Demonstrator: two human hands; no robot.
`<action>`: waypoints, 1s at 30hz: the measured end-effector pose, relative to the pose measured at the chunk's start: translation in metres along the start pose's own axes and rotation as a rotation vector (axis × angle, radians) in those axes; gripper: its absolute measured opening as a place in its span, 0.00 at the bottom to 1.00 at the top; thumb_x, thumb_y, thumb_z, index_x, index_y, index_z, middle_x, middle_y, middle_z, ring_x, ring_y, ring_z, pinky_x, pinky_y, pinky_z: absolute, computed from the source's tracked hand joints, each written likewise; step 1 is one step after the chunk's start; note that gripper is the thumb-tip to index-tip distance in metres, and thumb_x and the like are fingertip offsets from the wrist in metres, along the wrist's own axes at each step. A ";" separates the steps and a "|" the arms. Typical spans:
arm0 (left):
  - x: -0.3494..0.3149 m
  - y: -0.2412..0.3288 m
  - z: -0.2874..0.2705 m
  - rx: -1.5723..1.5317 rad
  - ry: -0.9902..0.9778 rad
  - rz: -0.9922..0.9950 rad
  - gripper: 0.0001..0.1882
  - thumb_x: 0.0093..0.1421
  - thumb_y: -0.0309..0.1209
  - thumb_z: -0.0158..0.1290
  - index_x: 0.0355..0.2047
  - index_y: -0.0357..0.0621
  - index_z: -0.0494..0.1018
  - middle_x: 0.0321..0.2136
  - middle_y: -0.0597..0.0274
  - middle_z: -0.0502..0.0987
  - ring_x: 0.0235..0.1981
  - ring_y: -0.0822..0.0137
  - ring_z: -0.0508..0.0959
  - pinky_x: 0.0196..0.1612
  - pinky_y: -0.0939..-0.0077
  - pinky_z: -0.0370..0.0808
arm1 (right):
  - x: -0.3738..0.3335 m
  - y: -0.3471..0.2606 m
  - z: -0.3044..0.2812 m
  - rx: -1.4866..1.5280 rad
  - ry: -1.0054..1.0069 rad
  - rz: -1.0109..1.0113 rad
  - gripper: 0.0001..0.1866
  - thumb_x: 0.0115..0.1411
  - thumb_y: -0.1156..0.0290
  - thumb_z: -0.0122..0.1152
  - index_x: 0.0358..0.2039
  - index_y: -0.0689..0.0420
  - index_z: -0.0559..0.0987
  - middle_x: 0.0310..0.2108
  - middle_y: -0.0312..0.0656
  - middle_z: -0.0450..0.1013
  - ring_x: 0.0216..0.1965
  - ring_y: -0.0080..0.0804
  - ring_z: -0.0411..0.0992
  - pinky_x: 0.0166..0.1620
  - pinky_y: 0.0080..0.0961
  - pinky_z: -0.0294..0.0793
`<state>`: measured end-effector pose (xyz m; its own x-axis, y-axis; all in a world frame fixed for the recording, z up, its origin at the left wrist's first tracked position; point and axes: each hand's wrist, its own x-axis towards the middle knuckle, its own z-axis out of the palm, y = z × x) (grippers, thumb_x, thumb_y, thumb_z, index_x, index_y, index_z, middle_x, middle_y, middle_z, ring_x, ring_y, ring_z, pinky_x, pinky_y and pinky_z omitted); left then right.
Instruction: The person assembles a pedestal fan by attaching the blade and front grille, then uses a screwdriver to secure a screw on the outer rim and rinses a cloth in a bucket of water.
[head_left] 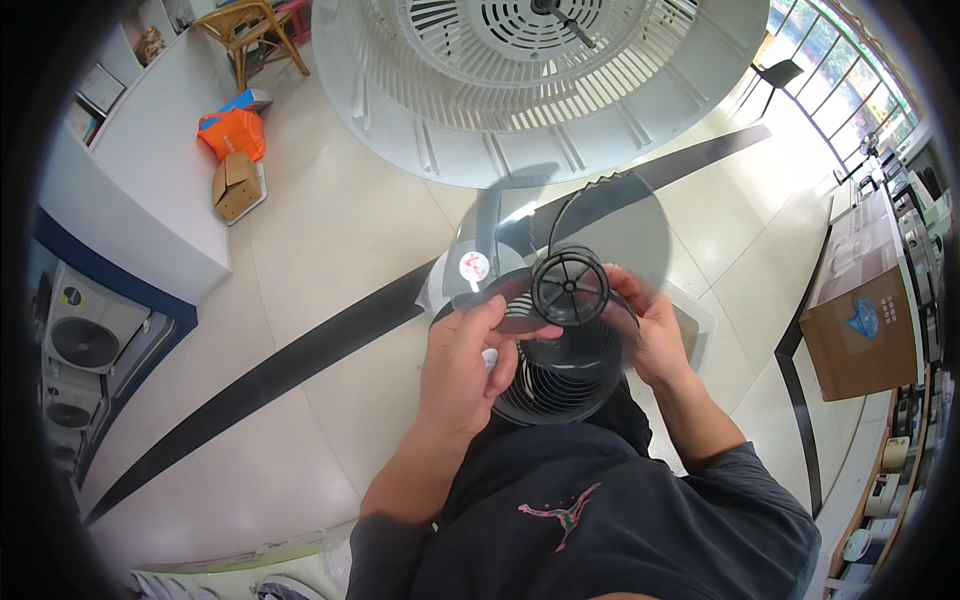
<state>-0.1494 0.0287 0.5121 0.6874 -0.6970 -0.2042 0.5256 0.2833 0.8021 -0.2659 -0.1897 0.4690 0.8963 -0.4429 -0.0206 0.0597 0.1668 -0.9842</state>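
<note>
Light but brittle, prob.

Our L hand (463, 365) & R hand (655, 330) pinch the see-through fan blade (635, 230) over the black grille (545, 402) — stiff, slick, crackable, we'd guess. Best hold: nr its spoked hub (569, 286). White slotted housing (480, 162) beyond the grille.

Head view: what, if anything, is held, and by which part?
Left hand and right hand grip a translucent fan impeller by its blades, flanking the spoked hub.
</note>
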 end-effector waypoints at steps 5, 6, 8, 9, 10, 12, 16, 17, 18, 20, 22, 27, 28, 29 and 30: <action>-0.010 -0.018 0.014 0.222 0.113 0.379 0.21 0.75 0.30 0.43 0.58 0.26 0.73 0.38 0.48 0.86 0.16 0.80 0.69 0.21 0.85 0.66 | -0.036 0.013 -0.026 -0.585 0.041 -0.133 0.26 0.60 0.83 0.62 0.60 0.67 0.72 0.51 0.46 0.75 0.44 0.29 0.74 0.54 0.27 0.73; -0.011 -0.025 0.019 0.185 0.129 0.427 0.20 0.75 0.28 0.44 0.60 0.25 0.71 0.38 0.51 0.86 0.19 0.81 0.73 0.24 0.84 0.70 | -0.043 0.010 -0.024 -0.614 0.036 -0.460 0.28 0.59 0.84 0.62 0.62 0.67 0.71 0.52 0.46 0.74 0.43 0.29 0.73 0.53 0.27 0.73; -0.014 -0.037 0.030 0.398 0.069 0.614 0.21 0.74 0.26 0.42 0.61 0.21 0.68 0.41 0.45 0.85 0.21 0.77 0.75 0.24 0.83 0.71 | -0.047 0.001 -0.015 -0.648 0.163 -0.672 0.31 0.56 0.81 0.66 0.61 0.68 0.70 0.54 0.53 0.72 0.49 0.36 0.74 0.53 0.30 0.73; -0.015 -0.042 0.035 0.507 0.033 0.719 0.21 0.74 0.25 0.41 0.61 0.19 0.67 0.43 0.42 0.84 0.21 0.75 0.76 0.25 0.83 0.72 | -0.044 -0.005 -0.009 -0.658 0.223 -0.782 0.33 0.54 0.80 0.69 0.61 0.69 0.70 0.54 0.56 0.71 0.51 0.40 0.74 0.53 0.31 0.73; -0.015 -0.046 0.038 0.584 0.014 0.797 0.21 0.72 0.24 0.44 0.60 0.19 0.68 0.44 0.40 0.84 0.23 0.72 0.78 0.26 0.80 0.74 | -0.038 -0.011 -0.002 -0.747 0.208 -0.931 0.37 0.52 0.79 0.70 0.62 0.70 0.68 0.57 0.59 0.69 0.54 0.46 0.73 0.55 0.35 0.73; -0.014 -0.051 0.043 0.739 -0.012 0.973 0.20 0.69 0.22 0.50 0.57 0.19 0.70 0.44 0.37 0.82 0.26 0.64 0.82 0.29 0.74 0.78 | -0.021 -0.021 0.015 -0.738 0.165 -1.091 0.41 0.48 0.80 0.70 0.63 0.73 0.65 0.62 0.63 0.66 0.60 0.55 0.71 0.60 0.42 0.70; -0.009 -0.045 0.040 0.971 0.101 1.345 0.26 0.55 0.19 0.59 0.57 0.33 0.77 0.38 0.51 0.83 0.22 0.68 0.77 0.24 0.78 0.72 | -0.013 -0.040 0.032 -0.624 0.065 -1.029 0.43 0.49 0.79 0.66 0.66 0.72 0.62 0.64 0.63 0.65 0.61 0.51 0.70 0.63 0.41 0.69; -0.007 -0.043 0.039 0.948 0.119 1.411 0.28 0.53 0.18 0.60 0.57 0.36 0.78 0.37 0.54 0.83 0.21 0.69 0.75 0.23 0.80 0.71 | -0.015 -0.044 0.033 -0.576 -0.003 -0.926 0.44 0.50 0.78 0.66 0.68 0.71 0.60 0.65 0.61 0.64 0.62 0.49 0.70 0.65 0.40 0.68; -0.008 -0.041 0.037 0.967 0.119 1.404 0.28 0.52 0.18 0.61 0.57 0.36 0.78 0.39 0.54 0.83 0.22 0.69 0.75 0.23 0.80 0.70 | -0.015 -0.043 0.036 -0.428 -0.033 -0.853 0.45 0.50 0.77 0.66 0.68 0.70 0.59 0.66 0.59 0.64 0.63 0.48 0.69 0.66 0.40 0.67; -0.008 -0.039 0.036 0.945 0.123 1.419 0.29 0.50 0.18 0.62 0.55 0.36 0.79 0.42 0.52 0.81 0.24 0.71 0.73 0.23 0.82 0.69 | -0.015 -0.042 0.039 -0.304 -0.071 -0.831 0.47 0.51 0.74 0.71 0.70 0.67 0.59 0.67 0.55 0.64 0.65 0.46 0.68 0.67 0.39 0.67; -0.011 -0.039 0.034 0.919 0.033 1.467 0.29 0.48 0.19 0.63 0.54 0.37 0.80 0.44 0.51 0.81 0.25 0.72 0.73 0.23 0.83 0.69 | -0.011 -0.039 0.043 -0.268 -0.101 -0.880 0.50 0.51 0.70 0.77 0.70 0.64 0.59 0.67 0.53 0.64 0.65 0.44 0.68 0.67 0.38 0.67; -0.013 -0.044 0.022 1.120 0.086 1.596 0.27 0.47 0.19 0.66 0.51 0.42 0.82 0.48 0.47 0.79 0.25 0.75 0.74 0.22 0.86 0.68 | -0.005 -0.037 0.056 -0.218 -0.111 -0.913 0.42 0.62 0.72 0.69 0.71 0.54 0.56 0.67 0.60 0.63 0.62 0.53 0.72 0.60 0.46 0.78; -0.013 -0.046 0.019 1.054 -0.014 1.565 0.26 0.47 0.19 0.66 0.50 0.43 0.83 0.49 0.48 0.79 0.25 0.75 0.74 0.22 0.86 0.68 | -0.005 -0.036 0.059 -0.069 -0.072 -0.818 0.39 0.64 0.70 0.67 0.71 0.53 0.57 0.67 0.58 0.63 0.62 0.54 0.71 0.59 0.47 0.79; -0.014 -0.048 0.016 0.988 -0.103 1.530 0.24 0.48 0.20 0.66 0.49 0.45 0.84 0.49 0.49 0.79 0.24 0.76 0.74 0.22 0.86 0.68 | -0.007 -0.036 0.063 0.056 -0.035 -0.716 0.36 0.66 0.68 0.65 0.71 0.51 0.58 0.67 0.56 0.63 0.62 0.55 0.71 0.59 0.47 0.80; -0.015 -0.051 0.013 0.958 -0.148 1.517 0.23 0.49 0.21 0.67 0.48 0.47 0.84 0.50 0.50 0.79 0.23 0.76 0.74 0.22 0.86 0.68 | -0.006 -0.036 0.064 0.160 -0.059 -0.668 0.34 0.68 0.65 0.62 0.70 0.49 0.60 0.68 0.54 0.62 0.62 0.56 0.71 0.58 0.48 0.80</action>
<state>-0.1930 0.0165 0.4816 0.1695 -0.2817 0.9444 -0.9334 0.2617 0.2455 -0.2451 -0.1368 0.5160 0.6671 -0.4484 0.5949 0.6674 0.0048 -0.7447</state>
